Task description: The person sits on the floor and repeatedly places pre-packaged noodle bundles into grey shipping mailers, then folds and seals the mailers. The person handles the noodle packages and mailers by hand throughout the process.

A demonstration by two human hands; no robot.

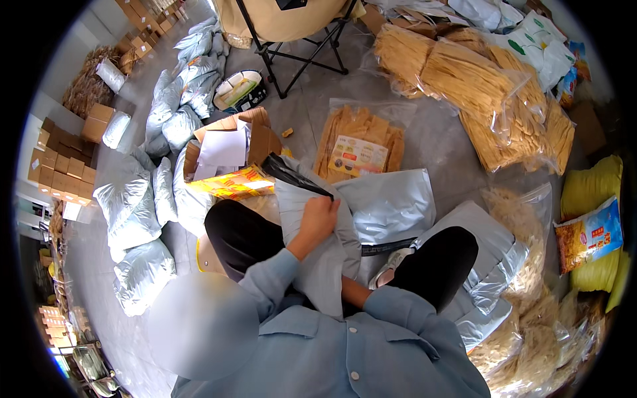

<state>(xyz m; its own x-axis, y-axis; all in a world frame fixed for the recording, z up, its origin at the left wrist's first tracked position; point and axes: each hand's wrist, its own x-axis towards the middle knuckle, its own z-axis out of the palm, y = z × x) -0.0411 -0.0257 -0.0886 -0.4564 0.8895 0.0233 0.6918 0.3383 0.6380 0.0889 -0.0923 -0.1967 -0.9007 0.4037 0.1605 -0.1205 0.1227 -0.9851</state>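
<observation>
My left hand (317, 221) is closed on a grey plastic mailer bag (311, 268), near the black strip (298, 178) along its upper edge. The bag stands tilted between my bent knees and looks filled out. My right forearm (354, 292) goes behind the bag, which hides my right hand. Just beyond lies another grey mailer (393, 204) with a black edge. Above it on the floor is a clear zip bag of flat, tan dried strips (361, 124), bearing a printed label (357, 155).
An open cardboard box (268, 137) with white papers (223, 148) stands at front left. Filled grey mailers (127, 199) are piled on the left. Large bags of tan strips (463, 74) lie front right, more mailers (460, 239) by my right knee. A folding chair (303, 59) stands ahead.
</observation>
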